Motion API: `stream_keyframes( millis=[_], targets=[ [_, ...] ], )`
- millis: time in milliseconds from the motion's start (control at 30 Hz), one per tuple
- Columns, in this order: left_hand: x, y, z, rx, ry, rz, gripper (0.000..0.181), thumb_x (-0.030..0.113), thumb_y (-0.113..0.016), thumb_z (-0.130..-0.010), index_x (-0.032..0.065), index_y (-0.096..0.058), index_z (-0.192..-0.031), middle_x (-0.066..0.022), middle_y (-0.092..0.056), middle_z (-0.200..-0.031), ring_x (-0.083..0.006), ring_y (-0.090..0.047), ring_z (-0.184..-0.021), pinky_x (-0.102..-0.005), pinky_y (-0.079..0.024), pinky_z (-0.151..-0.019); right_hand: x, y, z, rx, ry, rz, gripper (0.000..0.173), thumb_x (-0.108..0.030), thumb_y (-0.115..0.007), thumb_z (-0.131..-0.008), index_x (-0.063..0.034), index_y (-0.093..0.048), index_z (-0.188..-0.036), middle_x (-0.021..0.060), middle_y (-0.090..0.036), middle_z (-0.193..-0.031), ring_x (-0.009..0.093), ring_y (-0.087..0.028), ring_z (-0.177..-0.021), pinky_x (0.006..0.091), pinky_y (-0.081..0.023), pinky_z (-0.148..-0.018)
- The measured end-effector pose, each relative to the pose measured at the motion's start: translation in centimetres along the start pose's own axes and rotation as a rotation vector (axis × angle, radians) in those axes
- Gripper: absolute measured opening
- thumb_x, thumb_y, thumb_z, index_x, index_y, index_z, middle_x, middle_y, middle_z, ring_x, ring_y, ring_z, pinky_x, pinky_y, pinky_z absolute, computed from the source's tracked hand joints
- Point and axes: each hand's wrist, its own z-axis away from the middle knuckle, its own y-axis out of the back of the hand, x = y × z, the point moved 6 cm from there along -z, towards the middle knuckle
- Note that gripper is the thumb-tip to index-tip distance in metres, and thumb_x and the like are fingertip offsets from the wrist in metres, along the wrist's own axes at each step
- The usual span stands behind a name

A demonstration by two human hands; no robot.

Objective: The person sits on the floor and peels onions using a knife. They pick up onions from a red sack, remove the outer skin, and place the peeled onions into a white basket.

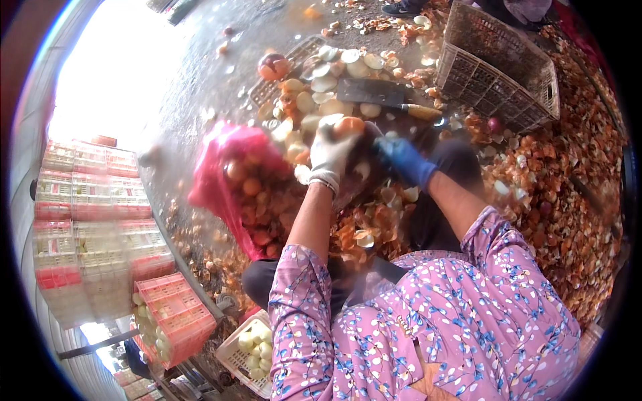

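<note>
An orange-brown onion [349, 126] is held in my left hand [332, 148], which wears a whitish knit glove. My right hand [404, 158], in a blue glove, is close beside it on the right; its fingers are blurred, and whether they hold a tool cannot be told. Just beyond both hands a cleaver [371, 92] with a wooden handle lies among cut onion ends [323, 83]. Left of my left hand, a pink mesh bag [235, 165] stands open with unpeeled onions [252, 186] in it. Loose onion skins [371, 228] are heaped below my hands, between my legs.
An upright plastic crate [496, 75] stands at upper right, beside a large spread of onion skins [562, 200]. A crate of peeled onions [246, 351] sits near my left side. Stacked crates [95, 225] and a tilted red crate [175, 321] are farther left. Another person's shoe [396, 10] shows at the top.
</note>
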Motion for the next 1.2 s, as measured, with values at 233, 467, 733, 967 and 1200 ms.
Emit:
stream_keyframes(
  millis=[233,467,733,967,1200],
  targets=[
    [-5.0,2.5,6.9,0.184,0.015,0.558,0.05,0.003,-0.076,-0.076,0.0065,-0.05,-0.119,-0.005,-0.06,-0.106,-0.0128,-0.061,-0.088,-0.0235,-0.052,-0.069,-1.2,-4.2,3.0,-0.231,0.352,0.158,0.028,-0.022,-0.049,-0.097,0.0003,-0.066,-0.097,0.0052,-0.065,-0.075,0.008,-0.053,-0.071,0.0291,-0.047,-0.068],
    [-8.8,2.9,12.8,0.199,0.105,0.786,0.029,0.002,-0.065,-0.087,0.0062,-0.055,-0.113,-0.0027,-0.063,-0.102,-0.0098,-0.061,-0.083,-0.0224,-0.052,-0.066,-3.1,-7.5,6.2,-0.157,0.501,0.316,0.031,-0.022,-0.056,-0.094,0.0002,-0.059,-0.115,0.0147,-0.067,-0.084,0.009,-0.056,-0.078,0.0291,-0.049,-0.073],
    [-12.8,1.7,13.1,0.206,0.493,1.07,0.025,0.025,-0.066,-0.089,0.0076,-0.061,-0.106,-0.0054,-0.067,-0.086,-0.0185,-0.065,-0.073,-0.0303,-0.056,-0.066,0.2,-7.8,4.5,-0.135,0.289,0.314,0.038,-0.026,-0.065,-0.088,-0.0011,-0.059,-0.116,0.0123,-0.068,-0.087,0.012,-0.063,-0.079,0.0299,-0.051,-0.071],
    [-12.5,-1.7,13.7,-0.136,0.452,1.329,0.044,0.04,-0.062,-0.09,0.0055,-0.056,-0.117,-0.0103,-0.066,-0.092,-0.0209,-0.066,-0.086,-0.0318,-0.055,-0.076,-2.0,-8.7,6.8,-0.234,0.508,0.347,0.039,-0.019,-0.066,-0.087,-0.0026,-0.058,-0.12,0.0127,-0.069,-0.086,0.012,-0.064,-0.076,0.028,-0.051,-0.07],
    [-14.9,1.2,12.6,0.119,0.121,0.729,0.036,0.017,-0.073,-0.083,0.0049,-0.059,-0.114,-0.0038,-0.066,-0.103,-0.0126,-0.064,-0.084,-0.0256,-0.054,-0.073,-1.7,-9.6,7.4,-0.371,0.57,0.268,0.027,-0.016,-0.06,-0.091,-0.0029,-0.061,-0.115,0.0039,-0.067,-0.082,0.005,-0.055,-0.077,0.0251,-0.048,-0.07]
  ],
)
